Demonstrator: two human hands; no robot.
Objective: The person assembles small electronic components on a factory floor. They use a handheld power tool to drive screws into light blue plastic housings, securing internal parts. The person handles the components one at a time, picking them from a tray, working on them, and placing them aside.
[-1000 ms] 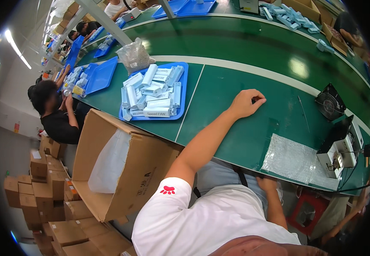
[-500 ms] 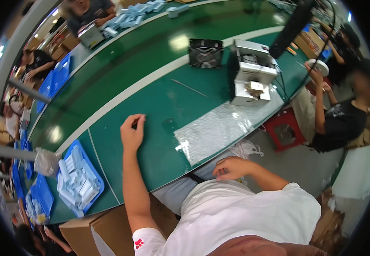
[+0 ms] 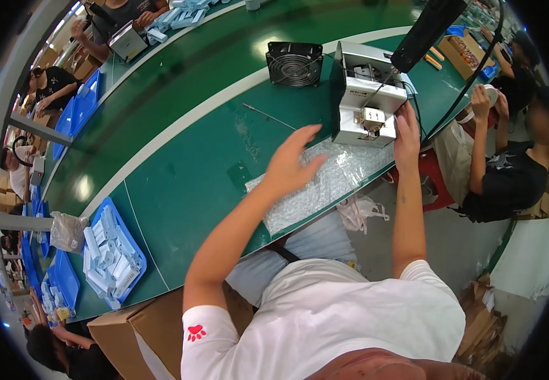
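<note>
A white metal bench machine (image 3: 360, 132) with a small metal block on its front stands on the green workbench, at the right end of a bubble-wrap sheet (image 3: 290, 206). My right hand (image 3: 407, 140) lies along the machine's right side, its fingers stretched out and touching the casing. Just left of the machine, my left hand (image 3: 292, 163) reaches over the bubble wrap with fingers spread and holds nothing. Over the machine hangs a black tool like an electric screwdriver (image 3: 423, 39), its thin bit slanting down toward the machine's front. A thin metal rod (image 3: 269, 116) lies beyond my left hand.
Behind the machine stands a black square fan (image 3: 294, 64). At the left, a blue tray (image 3: 140, 258) holds several light-blue pieces, beside a clear plastic bag (image 3: 68, 232). A cardboard box (image 3: 119, 335) stands below the bench edge. A co-worker (image 3: 509, 171) sits at the right.
My left hand has moved right and opened out beside the machine. My right hand has risen from my lap to the machine's right side. The view has shifted slightly.
</note>
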